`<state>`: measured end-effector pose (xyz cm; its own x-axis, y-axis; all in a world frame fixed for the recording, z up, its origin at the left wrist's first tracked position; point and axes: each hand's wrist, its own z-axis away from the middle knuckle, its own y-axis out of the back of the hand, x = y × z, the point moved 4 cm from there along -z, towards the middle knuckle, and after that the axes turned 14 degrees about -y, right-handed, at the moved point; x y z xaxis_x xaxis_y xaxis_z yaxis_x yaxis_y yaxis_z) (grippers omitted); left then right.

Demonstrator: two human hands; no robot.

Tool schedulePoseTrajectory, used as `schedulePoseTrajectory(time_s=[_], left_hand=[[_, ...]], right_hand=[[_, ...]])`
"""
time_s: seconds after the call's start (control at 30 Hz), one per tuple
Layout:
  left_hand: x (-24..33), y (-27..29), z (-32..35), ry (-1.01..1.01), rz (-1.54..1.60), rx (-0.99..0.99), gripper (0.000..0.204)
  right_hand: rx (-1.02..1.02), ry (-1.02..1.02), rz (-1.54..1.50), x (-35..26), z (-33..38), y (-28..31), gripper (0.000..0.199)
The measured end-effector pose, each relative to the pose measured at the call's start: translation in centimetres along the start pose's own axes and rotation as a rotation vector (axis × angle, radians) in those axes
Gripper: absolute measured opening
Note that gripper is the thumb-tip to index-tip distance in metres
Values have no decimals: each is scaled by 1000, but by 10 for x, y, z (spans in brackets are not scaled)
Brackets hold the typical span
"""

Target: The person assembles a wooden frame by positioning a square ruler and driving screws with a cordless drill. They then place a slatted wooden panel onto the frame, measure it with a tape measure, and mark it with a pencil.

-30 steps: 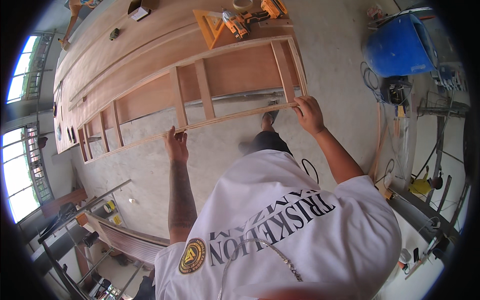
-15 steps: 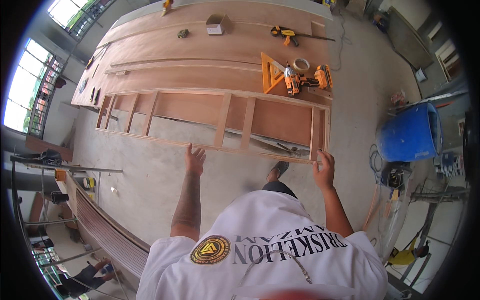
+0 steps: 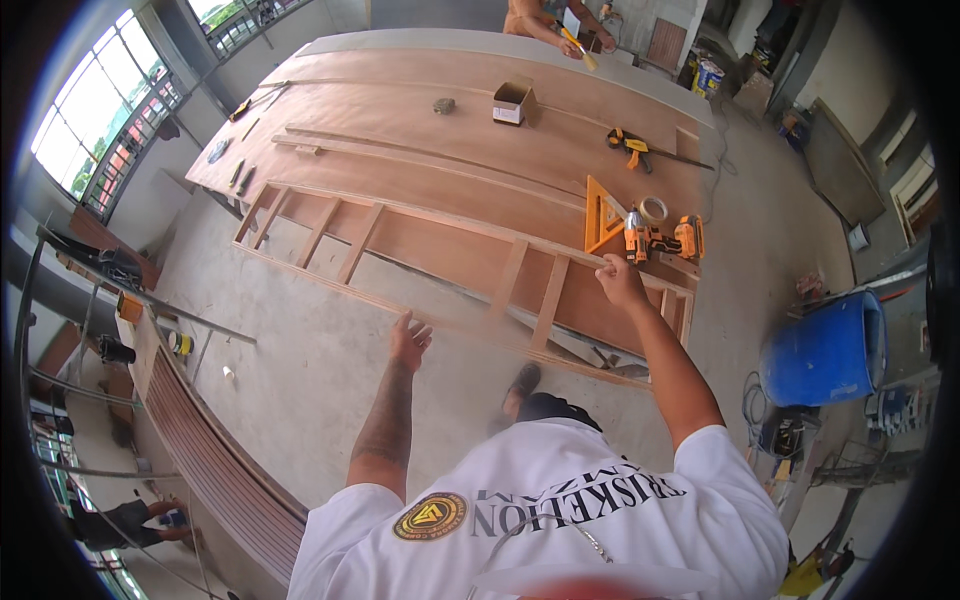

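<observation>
A long wooden frame [image 3: 550, 302] with several crosspieces lies along the near edge of a large plywood sheet [image 3: 375, 125], overhanging it; grey floor shows through some openings. My left hand [image 3: 408, 340] is open beside the near rail, fingers apart; whether a fingertip touches the wood cannot be made out. Reaching across the frame's right part, my right hand [image 3: 622, 282] has its fingers curled at the far rail. Just beyond it are an orange triangular square [image 3: 603, 215], an orange cordless drill [image 3: 638, 238] and a roll of tape [image 3: 653, 209].
A bar clamp [image 3: 635, 150], an open cardboard box [image 3: 512, 102] and thin wood strips lie on the plywood. At the far edge another person holds a brush [image 3: 580, 50]. A blue barrel [image 3: 825, 348] stands right; stacked brown panels [image 3: 215, 435] are at left.
My right hand has moved from the frame's near right corner to its far rail. My left hand stays by the near rail. The view has shifted, bringing the other person with the brush into sight.
</observation>
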<state>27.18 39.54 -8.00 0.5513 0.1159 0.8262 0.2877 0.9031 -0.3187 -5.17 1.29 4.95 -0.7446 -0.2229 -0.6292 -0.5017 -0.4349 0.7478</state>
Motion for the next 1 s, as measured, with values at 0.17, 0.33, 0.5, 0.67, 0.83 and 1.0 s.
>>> schedulePoseTrajectory(time_s=[0.17, 0.33, 0.5, 0.67, 0.83, 1.0], left_hand=[[5, -15, -10, -225, -175, 94, 44], [32, -17, 13, -289, -344, 147, 48], [59, -37, -4, -216, -371, 63, 51], [62, -49, -41, -146, -408, -12, 49], [67, -25, -55, -42, -600, -292, 38], [45, -10, -38, 202, -450, -361, 57]], right_hand=[[-54, -112, 490, -5, -98, -23, 50], [320, -265, 336, 0, -139, -49, 34], [541, -343, -171, -15, -164, -59, 29], [509, -72, -250, -117, -237, -53, 37], [292, 107, -257, -143, -241, -36, 49], [788, 23, 216, -69, -186, 31, 58]])
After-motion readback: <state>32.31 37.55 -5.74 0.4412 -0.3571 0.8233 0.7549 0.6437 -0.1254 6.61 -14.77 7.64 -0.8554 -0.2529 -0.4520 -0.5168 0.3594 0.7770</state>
